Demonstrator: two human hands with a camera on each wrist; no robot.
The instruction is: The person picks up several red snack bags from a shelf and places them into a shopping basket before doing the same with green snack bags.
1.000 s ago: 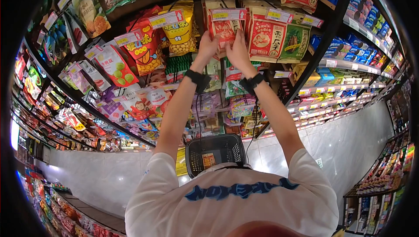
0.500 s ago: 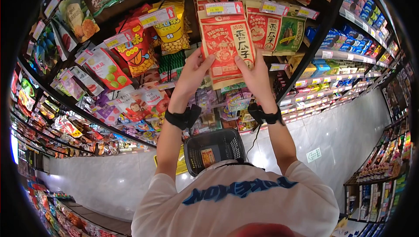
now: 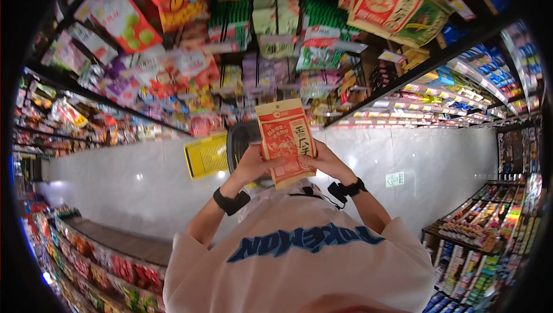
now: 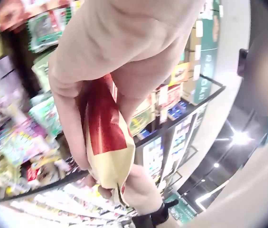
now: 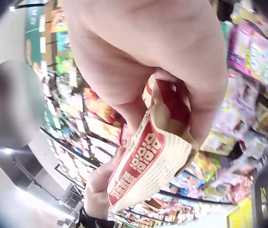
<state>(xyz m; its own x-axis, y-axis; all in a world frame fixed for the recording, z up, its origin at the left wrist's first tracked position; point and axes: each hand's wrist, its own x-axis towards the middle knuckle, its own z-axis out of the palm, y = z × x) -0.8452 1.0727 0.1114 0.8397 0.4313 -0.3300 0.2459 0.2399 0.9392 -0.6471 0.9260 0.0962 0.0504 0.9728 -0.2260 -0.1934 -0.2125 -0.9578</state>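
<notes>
Both hands hold a red and cream snack packet (image 3: pixel 286 143) in front of the shirt, its printed front facing up in the head view. The left hand (image 3: pixel 253 165) grips its left edge with the thumb across the front. On the opposite edge the right hand (image 3: pixel 329 160) pinches it, thumb near the printed characters. The left wrist view shows the packet (image 4: pixel 109 142) edge-on between thumb and fingers of the left hand (image 4: pixel 124 42). In the right wrist view the packet's printed side (image 5: pixel 145 164) hangs below the right hand (image 5: pixel 157 52).
A black basket (image 3: pixel 235 149), largely covered by the packet and left hand, stands beside a yellow basket (image 3: pixel 206 156). Hanging snack bags (image 3: pixel 397 8) fill the rack ahead. More shelves (image 3: pixel 466 215) stand at the right, with grey floor (image 3: pixel 144 180) between the racks.
Both hands have drawn the packet away from the rack and down toward the body, now over the black basket's right part. The head view has tilted lower.
</notes>
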